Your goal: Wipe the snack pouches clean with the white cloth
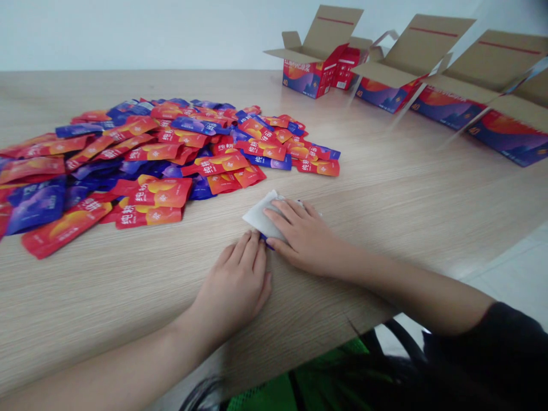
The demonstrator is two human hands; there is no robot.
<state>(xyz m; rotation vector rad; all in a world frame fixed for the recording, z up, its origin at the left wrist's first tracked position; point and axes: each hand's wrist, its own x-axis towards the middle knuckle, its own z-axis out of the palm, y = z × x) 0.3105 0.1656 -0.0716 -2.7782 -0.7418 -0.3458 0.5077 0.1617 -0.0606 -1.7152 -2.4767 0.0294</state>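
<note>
While I'm at this pale wood-grain table (385, 194) facing a plain wall (149, 34), open cartons (302, 77) line the far right and a messy heap of red and blue sachets (154, 134) sprawls left. My right hand (306, 237) lies flat, fingers slightly spread, on a white cloth (262, 212), something blue (269, 242) poking out underneath; my left hand's (237, 279) straight fingers touch that near edge.

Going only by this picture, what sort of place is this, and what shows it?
Probably a packing workspace: red and blue sachets lie heaped on a wood-grain table, and printed cartons stand with flaps open toward its far right.
</note>
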